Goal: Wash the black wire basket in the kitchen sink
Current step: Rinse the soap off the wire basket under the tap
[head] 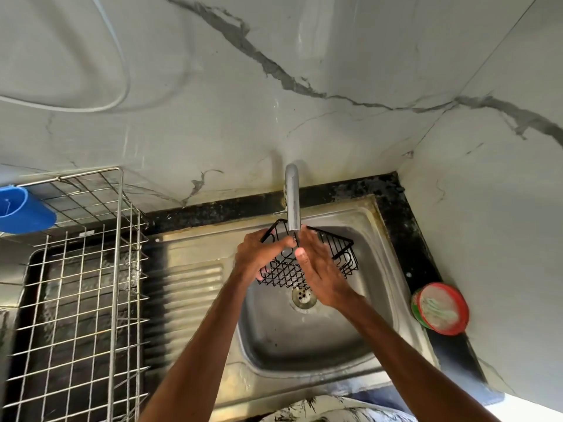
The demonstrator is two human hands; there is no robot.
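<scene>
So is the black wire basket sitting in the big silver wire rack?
No, the left hand grips the black wire basket over the steel sink, under the metal tap, while the right hand touches it.

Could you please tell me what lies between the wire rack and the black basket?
In the head view, the ribbed steel drainboard lies between the rack and the basket, plus the left hand holding the basket's left edge.

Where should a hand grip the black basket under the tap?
On the basket, probably grip the left-end rim wire from the left, as the left hand does: open mesh lets fingers curl through, and the tap blocks the middle from above.
</scene>
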